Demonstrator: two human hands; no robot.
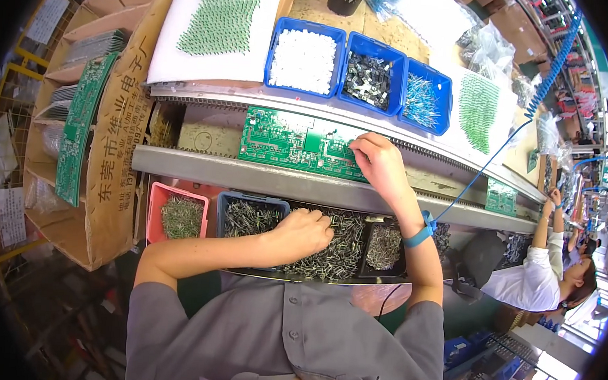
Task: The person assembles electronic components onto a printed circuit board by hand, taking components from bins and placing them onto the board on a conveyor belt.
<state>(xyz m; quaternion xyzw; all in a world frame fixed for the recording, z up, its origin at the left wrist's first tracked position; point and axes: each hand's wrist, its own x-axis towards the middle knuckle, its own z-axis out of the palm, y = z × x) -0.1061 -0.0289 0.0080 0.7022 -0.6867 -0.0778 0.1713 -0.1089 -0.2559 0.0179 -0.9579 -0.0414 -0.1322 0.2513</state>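
A green circuit board (289,142) lies on the metal conveyor rail (249,175) in front of me. My right hand (379,163) rests on the board's right end with fingertips pinched on a small part I cannot make out. A blue strap (421,233) with a coiled blue cord circles that wrist. My left hand (306,233) reaches into the heap of small dark components (342,251) in the trays below the rail, fingers curled into the pile.
Blue bins of white parts (303,59), dark parts (368,79) and blue-tipped parts (424,100) sit behind the rail. A pink tray (177,213) holds green parts at lower left. Cardboard boxes with spare boards (78,127) stand on the left. Another person (543,267) works at right.
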